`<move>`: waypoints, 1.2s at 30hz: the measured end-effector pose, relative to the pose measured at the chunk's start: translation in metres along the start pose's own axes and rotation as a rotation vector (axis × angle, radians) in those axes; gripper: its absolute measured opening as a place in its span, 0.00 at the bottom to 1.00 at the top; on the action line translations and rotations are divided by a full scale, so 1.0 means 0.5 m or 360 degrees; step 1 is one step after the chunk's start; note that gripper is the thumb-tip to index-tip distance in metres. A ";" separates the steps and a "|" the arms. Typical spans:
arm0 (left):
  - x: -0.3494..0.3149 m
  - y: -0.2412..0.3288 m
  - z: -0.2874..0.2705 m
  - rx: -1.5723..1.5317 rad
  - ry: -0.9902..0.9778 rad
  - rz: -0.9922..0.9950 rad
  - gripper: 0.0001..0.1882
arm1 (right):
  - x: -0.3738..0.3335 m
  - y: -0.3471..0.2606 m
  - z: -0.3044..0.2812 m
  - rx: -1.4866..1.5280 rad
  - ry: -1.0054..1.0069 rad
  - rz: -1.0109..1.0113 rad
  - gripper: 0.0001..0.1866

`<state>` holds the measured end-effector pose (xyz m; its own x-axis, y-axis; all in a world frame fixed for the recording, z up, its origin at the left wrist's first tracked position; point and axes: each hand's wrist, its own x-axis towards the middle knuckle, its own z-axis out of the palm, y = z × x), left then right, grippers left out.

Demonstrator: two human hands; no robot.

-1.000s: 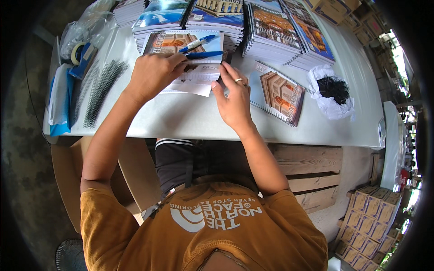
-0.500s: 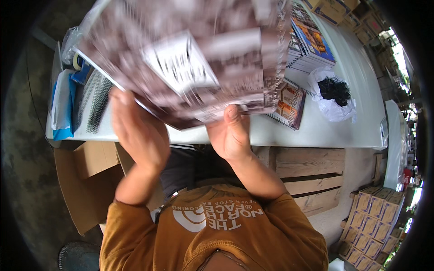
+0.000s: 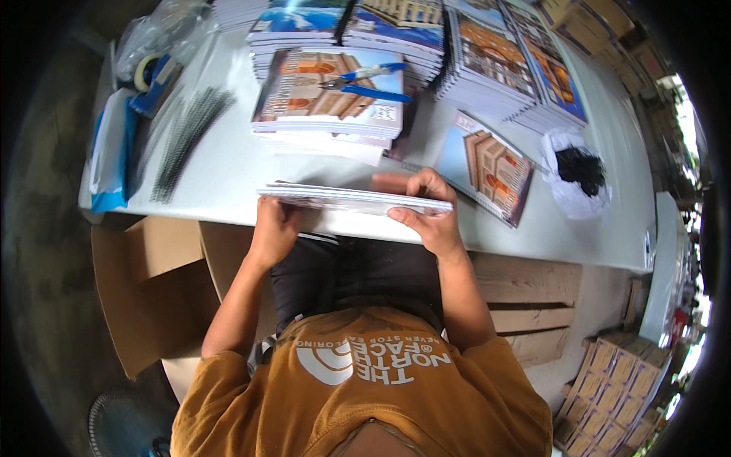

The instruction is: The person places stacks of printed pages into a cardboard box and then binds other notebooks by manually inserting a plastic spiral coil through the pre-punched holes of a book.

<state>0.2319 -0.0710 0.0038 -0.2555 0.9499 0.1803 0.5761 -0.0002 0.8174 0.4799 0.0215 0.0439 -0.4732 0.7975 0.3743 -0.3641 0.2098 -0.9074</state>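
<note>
Both hands hold a notebook (image 3: 354, 199) edge-on over the near side of the table, so only its page edges and a thin strip of cover show. My left hand (image 3: 276, 228) is closed on its left end. My right hand (image 3: 434, 215) grips the right end, thumb on the near side and fingers over the far side. Just beyond lies a stack of notebooks (image 3: 304, 114) with building covers, and blue-handled cutting pliers (image 3: 373, 82) rest on top. A single spiral notebook (image 3: 487, 169) lies right of my right hand.
Taller notebook stacks (image 3: 487, 57) fill the table's far side. Black wire scraps (image 3: 580, 171) sit in a white plastic bag. To the left are loose spiral coils (image 3: 186, 141), a blue tape dispenser (image 3: 158, 84) and a blue-and-white packet (image 3: 113, 152). Below stands an open carton (image 3: 156, 297).
The notebook has come down from close to the camera and turned from cover-facing to edge-on. Both hands now hold its ends, and the stacks and pliers behind it are visible.
</note>
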 end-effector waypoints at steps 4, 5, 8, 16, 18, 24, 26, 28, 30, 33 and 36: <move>0.120 -0.034 -0.127 0.1232 0.0252 0.0138 0.13 | -0.035 0.008 -0.007 -0.0381 -0.0095 0.0149 0.11; 0.154 -0.065 -0.174 0.1360 0.0518 0.0103 0.12 | -0.034 0.008 -0.007 -0.0374 -0.0088 0.0125 0.11; 0.192 -0.155 -0.264 0.1755 0.0692 -0.0111 0.14 | -0.017 -0.016 0.019 -0.0382 0.0000 0.0080 0.10; 0.223 -0.135 -0.358 0.1519 0.0689 -0.0225 0.18 | 0.002 -0.027 0.016 -0.0156 -0.0172 0.0003 0.14; 0.235 -0.135 -0.377 0.1522 0.0752 -0.0279 0.18 | 0.006 -0.013 0.002 -0.0278 -0.0329 -0.0091 0.14; 0.237 -0.107 -0.337 -0.0166 0.0691 -0.0141 0.16 | 0.005 -0.005 0.008 -0.0221 -0.0257 -0.0089 0.14; 0.216 -0.049 -0.310 -0.0429 0.0345 -0.0097 0.15 | 0.008 -0.016 0.008 -0.0231 -0.0224 -0.0094 0.14; 0.183 0.019 -0.284 -0.0396 -0.0083 -0.0193 0.14 | 0.009 -0.013 0.009 -0.0160 -0.0120 -0.0081 0.14; 0.136 0.081 -0.225 -0.0354 -0.0269 -0.0009 0.14 | 0.001 0.000 0.001 -0.0225 -0.0051 -0.0021 0.14; 0.109 0.135 -0.208 -0.0596 -0.0584 -0.0118 0.09 | -0.002 0.010 0.003 -0.0255 0.0042 -0.0036 0.15; 0.108 0.104 -0.179 -0.0213 -0.0365 0.0028 0.13 | -0.003 0.008 0.007 -0.0284 0.0052 -0.0049 0.15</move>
<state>0.1786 -0.0478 0.1053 -0.0551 0.9954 0.0787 0.4670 -0.0440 0.8832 0.4764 0.0190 0.0404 -0.4364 0.8066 0.3986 -0.2287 0.3291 -0.9162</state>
